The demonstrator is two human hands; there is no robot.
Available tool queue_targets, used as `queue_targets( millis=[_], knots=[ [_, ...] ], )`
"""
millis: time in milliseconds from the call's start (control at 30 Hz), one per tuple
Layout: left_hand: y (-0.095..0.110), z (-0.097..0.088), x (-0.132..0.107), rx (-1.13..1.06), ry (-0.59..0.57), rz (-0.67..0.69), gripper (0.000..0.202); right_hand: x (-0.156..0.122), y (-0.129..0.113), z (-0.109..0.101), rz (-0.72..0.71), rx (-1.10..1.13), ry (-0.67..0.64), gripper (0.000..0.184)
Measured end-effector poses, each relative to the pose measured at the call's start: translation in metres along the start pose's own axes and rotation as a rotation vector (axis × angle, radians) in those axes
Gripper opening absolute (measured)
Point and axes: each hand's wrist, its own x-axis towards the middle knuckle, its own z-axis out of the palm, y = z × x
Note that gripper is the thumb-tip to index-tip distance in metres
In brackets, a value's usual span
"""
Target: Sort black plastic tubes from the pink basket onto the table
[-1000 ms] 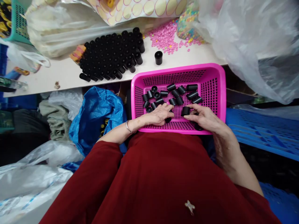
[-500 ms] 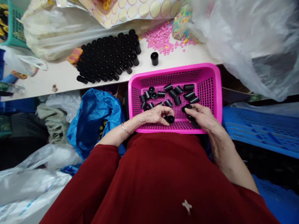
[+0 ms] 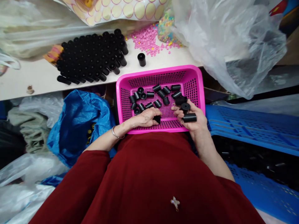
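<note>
Within the pink basket (image 3: 200, 88), the left hand (image 3: 145, 118) curls its fingers round one black cylinder (image 3: 157, 119) near the front, and at the basket's right the right hand (image 3: 195, 123) cradles black cylinders (image 3: 190, 117) across its bent fingers.

Hollow black cylinders (image 3: 175, 87): smooth, look like hard plastic, semi-gloss with pale streaks along the sides. Basket (image 3: 202, 99): pink molded plastic, glossy rim, perforated mesh walls. Tabletop (image 3: 16, 82): off-white, smooth, low sheen, base material unclear. Blue bag (image 3: 63, 130): creased plastic sheeting, shiny on folds. Clear bag (image 3: 221, 40): thin crinkled film, glossy highlights. Crates (image 3: 252, 123): blue plastic, slotted, satin. Beads (image 3: 146, 42): pink, plastic-looking. Dotted sheet (image 3: 128, 11): smooth, paper or film, can't tell. Red top (image 3: 144, 174): matt cloth, soft folds. Bangle (image 3: 114, 132): polished silvery metal. Cross-shaped ornament (image 3: 175, 203): pale, shiny. Grey-green fabric (image 3: 32, 127): matt, bunched.
</note>
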Motion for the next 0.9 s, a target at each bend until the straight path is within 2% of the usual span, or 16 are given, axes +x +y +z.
queue_targets(
  millis=[67,133,200,233,300,367,500,600,767,900],
  knots=[
    [0.006,0.004,0.000,-0.002,0.095,0.021,0.029,-0.004,-0.001,0.002,-0.010,-0.007,-0.017,0.045],
    [0.018,0.007,0.001,-0.004,0.283,0.069,0.036,-0.006,0.000,0.005,-0.038,-0.037,0.009,0.046],
    [0.034,0.008,0.006,0.051,0.439,0.119,0.045,-0.006,0.003,0.009,-0.088,-0.086,0.081,0.045],
    [0.042,0.008,0.010,0.094,0.467,0.133,0.049,-0.006,0.004,0.011,-0.119,-0.112,0.126,0.043],
    [0.056,0.008,0.020,0.175,0.445,0.138,0.051,-0.003,0.008,0.014,-0.182,-0.158,0.193,0.043],
    [0.063,0.009,0.029,0.216,0.399,0.125,0.048,0.000,0.013,0.016,-0.239,-0.214,0.201,0.046],
    [0.066,0.015,0.038,0.177,0.414,0.132,0.034,0.006,0.023,0.013,-0.297,-0.306,0.199,0.051],
    [0.066,0.016,0.036,0.089,0.434,0.156,0.026,0.009,0.031,0.010,-0.285,-0.228,0.244,0.046],
    [0.069,0.012,0.026,-0.065,0.475,0.013,0.025,0.007,0.041,0.008,-0.389,-0.112,0.301,0.030],
    [0.055,0.008,0.019,-0.107,0.451,-0.127,0.027,-0.006,0.040,0.007,-0.378,0.034,0.279,0.028]
  ],
)
